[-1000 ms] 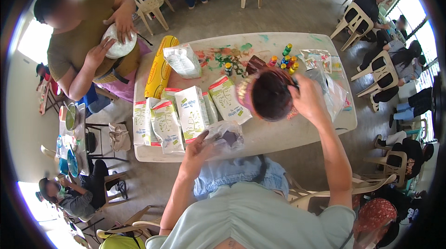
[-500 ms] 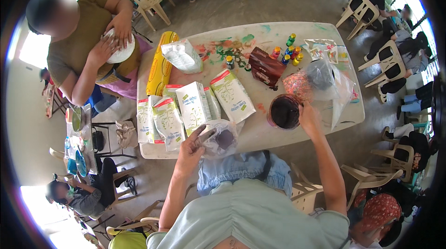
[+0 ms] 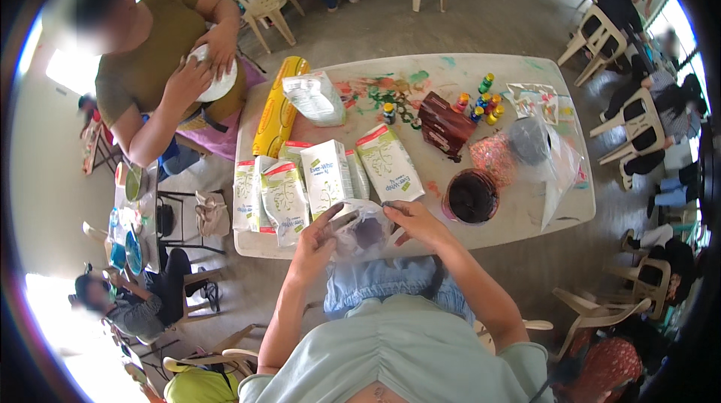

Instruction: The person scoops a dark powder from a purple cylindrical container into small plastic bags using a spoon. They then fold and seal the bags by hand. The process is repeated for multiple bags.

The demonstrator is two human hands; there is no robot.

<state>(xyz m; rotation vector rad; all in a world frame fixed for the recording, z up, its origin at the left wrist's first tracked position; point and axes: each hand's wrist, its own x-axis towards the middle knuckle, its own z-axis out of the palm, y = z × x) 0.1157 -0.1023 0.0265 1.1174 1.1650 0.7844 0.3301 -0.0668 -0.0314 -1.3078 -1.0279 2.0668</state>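
Holding the clear bag [image 3: 368, 232] with the left hand [image 3: 312, 247]; right hand [image 3: 417, 224] has left the dark tub [image 3: 449, 206] on the table [image 3: 526, 219] and joined, grip unclear. Bag's at the near table edge, now apparently two-handed work.
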